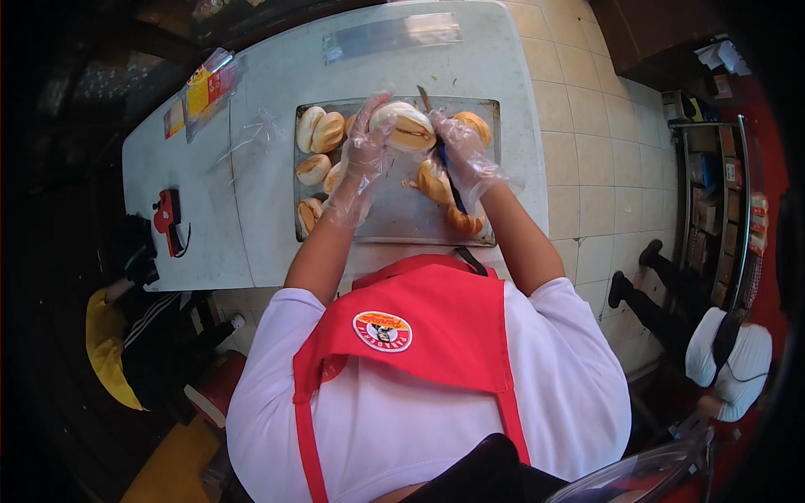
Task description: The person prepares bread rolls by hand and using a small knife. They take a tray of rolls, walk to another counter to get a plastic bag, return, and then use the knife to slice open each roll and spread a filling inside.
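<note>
My left hand [369, 144], in a clear plastic glove, is closed on a split-topped bread roll [407, 126] and holds it over the metal baking tray [390, 226]. My right hand [466, 156], also gloved, is wrapped round a knife; its narrow blade [425, 98] points away past the roll's right end, and a dark blue handle runs down below the hand. Whether the blade touches the roll I cannot tell. Several rolls [313, 169] sit along the tray's left side. On the right side lie another roll [475, 127] and two near ones [434, 182], partly covered by the handle. Crumbs are scattered between them.
The tray rests on a white table [268, 243]. Flat clear plastic bags [392, 38] lie at its far edge, with printed packaging [201, 94] and a red tool [168, 220] at left. One person [728, 360] is at right near a shelf rack [713, 210], another [138, 335] at left.
</note>
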The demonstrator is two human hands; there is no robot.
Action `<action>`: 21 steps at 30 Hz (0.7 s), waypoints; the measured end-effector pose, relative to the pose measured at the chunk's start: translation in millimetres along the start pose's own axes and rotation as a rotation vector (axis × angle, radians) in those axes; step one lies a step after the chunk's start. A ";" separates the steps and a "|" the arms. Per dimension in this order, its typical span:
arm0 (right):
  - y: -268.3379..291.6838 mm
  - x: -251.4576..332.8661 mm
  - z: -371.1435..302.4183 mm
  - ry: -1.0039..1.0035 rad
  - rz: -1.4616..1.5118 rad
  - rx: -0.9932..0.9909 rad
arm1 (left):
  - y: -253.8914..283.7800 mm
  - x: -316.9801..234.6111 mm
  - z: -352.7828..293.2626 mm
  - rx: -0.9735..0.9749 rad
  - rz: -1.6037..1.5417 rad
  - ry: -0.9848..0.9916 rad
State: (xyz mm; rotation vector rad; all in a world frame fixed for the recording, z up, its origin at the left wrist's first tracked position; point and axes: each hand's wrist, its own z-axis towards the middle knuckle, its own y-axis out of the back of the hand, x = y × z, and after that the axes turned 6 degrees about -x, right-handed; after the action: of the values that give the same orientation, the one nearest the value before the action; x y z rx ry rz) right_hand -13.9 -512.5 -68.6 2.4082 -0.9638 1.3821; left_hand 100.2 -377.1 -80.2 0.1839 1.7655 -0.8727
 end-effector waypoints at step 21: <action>-18.4 17.7 -57.0 0.986 -1.057 -0.077 | -7.8 13.4 -8.1 -0.433 -0.441 0.313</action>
State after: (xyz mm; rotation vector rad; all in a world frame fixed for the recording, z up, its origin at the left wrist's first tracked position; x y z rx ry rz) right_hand -36.0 -479.4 -20.5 1.3528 0.4363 1.6069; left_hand 84.8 -381.5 -87.3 -0.3861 2.2930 -0.7691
